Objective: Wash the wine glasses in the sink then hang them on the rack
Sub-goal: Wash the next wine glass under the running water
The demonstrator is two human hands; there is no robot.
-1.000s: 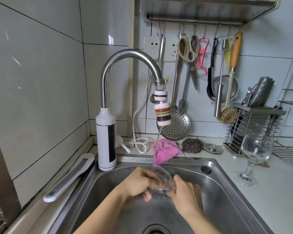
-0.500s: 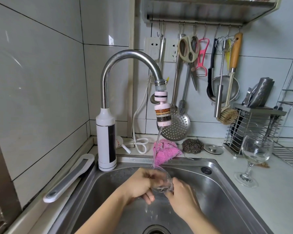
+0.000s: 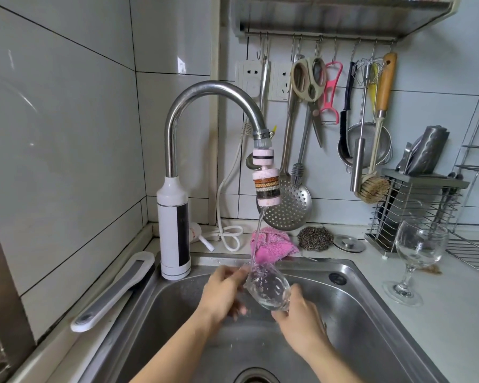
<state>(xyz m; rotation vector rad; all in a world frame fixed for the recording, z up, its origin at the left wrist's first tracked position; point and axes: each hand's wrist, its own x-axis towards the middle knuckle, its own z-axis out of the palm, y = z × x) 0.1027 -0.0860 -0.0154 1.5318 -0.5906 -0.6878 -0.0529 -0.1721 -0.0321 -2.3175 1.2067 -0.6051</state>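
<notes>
Left grip (image 3: 221, 295) wraps the mouth end of a glass (image 3: 268, 290), though blur hides how its fingers lie. Right grip (image 3: 299, 322) curls round the stem end under the bowl. The glass is held tilted over the back of the sink (image 3: 174, 313), mouth up under the stream (image 3: 256, 239) from the tap (image 3: 205, 91), with water swirling inside.

By my reading the task is in its early half: this glass is mid-rinse and no glass can be seen hanging. A second glass (image 3: 419, 252) stands upright on the desk (image 3: 440, 327) right of the sink, towards the back edge. Whether it is washed cannot be told. Rinsing must be finished, and then both glasses hung.

Along the desk's back edge lie a pink cloth (image 3: 274, 247), a scourer (image 3: 315, 239) and a metal lid (image 3: 349, 243). A wire holder (image 3: 415, 208) stands just behind the second glass, and a wire rack (image 3: 473, 252) sits at the back right corner. Utensils crowd the hook rail (image 3: 315, 37) above, and the second glass stands close to any path rightward.
</notes>
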